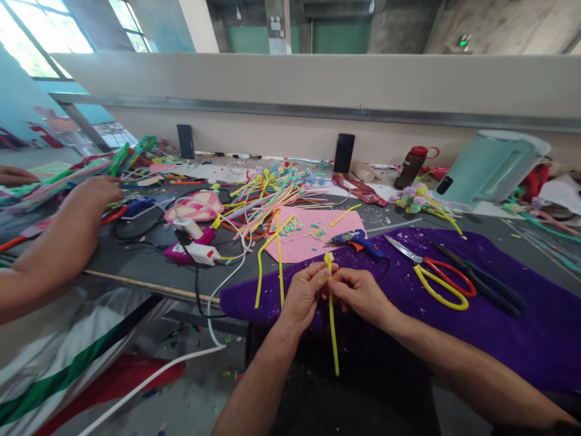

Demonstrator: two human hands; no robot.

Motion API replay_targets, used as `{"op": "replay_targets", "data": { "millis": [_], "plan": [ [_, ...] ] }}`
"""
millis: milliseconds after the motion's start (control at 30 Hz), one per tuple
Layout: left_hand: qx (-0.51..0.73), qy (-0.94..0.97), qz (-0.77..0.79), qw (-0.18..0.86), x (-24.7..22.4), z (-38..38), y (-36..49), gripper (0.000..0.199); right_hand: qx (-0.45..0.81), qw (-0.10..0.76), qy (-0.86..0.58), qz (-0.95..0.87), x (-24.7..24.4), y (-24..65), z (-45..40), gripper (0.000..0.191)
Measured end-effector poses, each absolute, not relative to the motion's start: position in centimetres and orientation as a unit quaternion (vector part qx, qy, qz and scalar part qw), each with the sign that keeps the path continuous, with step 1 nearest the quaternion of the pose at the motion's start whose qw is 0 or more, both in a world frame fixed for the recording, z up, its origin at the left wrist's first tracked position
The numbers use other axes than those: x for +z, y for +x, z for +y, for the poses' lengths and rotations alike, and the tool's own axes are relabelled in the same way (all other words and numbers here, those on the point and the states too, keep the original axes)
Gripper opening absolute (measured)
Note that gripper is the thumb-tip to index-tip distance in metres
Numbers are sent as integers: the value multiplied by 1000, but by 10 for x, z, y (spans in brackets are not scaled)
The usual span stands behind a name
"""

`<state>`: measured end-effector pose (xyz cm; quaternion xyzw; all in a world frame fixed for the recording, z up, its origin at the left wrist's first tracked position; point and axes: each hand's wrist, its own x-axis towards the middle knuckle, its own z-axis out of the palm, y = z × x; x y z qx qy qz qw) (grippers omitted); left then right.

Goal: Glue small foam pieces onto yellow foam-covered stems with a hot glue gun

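Observation:
A yellow pipe cleaner (333,339) hangs nearly upright between my two hands, with a small pale yellow tuft at its top. My left hand (305,292) pinches it just below the tuft. From the other side my right hand (361,297) closes its fingertips on the same stem. Just beyond my hands lies a blue glue gun (363,243), partly on a pink sheet (295,248) strewn with small cut bits. Two bent yellow pipe cleaners (279,266) rest left of my hands. Scissors (442,278) with red and yellow handles lie to the right on purple cloth (408,339).
Dark-handled pliers (485,278) lie beside the scissors. A power strip (193,248) with cords sits at left, near a co-worker's arm (68,224). Behind are heaped pipe cleaners (281,188), a phone (344,152), a brown bottle (412,166) and a teal kettle (485,169).

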<state>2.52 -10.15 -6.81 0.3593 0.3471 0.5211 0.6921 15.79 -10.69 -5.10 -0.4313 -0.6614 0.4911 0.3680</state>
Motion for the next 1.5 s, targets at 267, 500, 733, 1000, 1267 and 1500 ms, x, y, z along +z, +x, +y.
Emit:
{"op": "replay_targets", "data": {
  "millis": [267,500,733,1000,1267,1500],
  "plan": [
    [530,372,349,678,-69,-104,26,17,474,348,-441,-678,-55,159,-109,29],
    [533,297,366,703,-64,-108,18,21,450,325,-439,-707,-40,182,-104,20],
    [537,263,342,725,-59,-102,5,18,203,329,-478,-789,-9,199,-54,8],
    [553,255,328,722,-63,-97,-5,15,104,280,-486,-821,-22,194,21,16],
    [531,245,340,736,-64,-101,-8,17,51,102,-440,-891,-36,163,67,21],
    [524,219,342,749,-63,-103,-9,20,57,1,-383,-922,-36,146,89,20]
  ]
}}
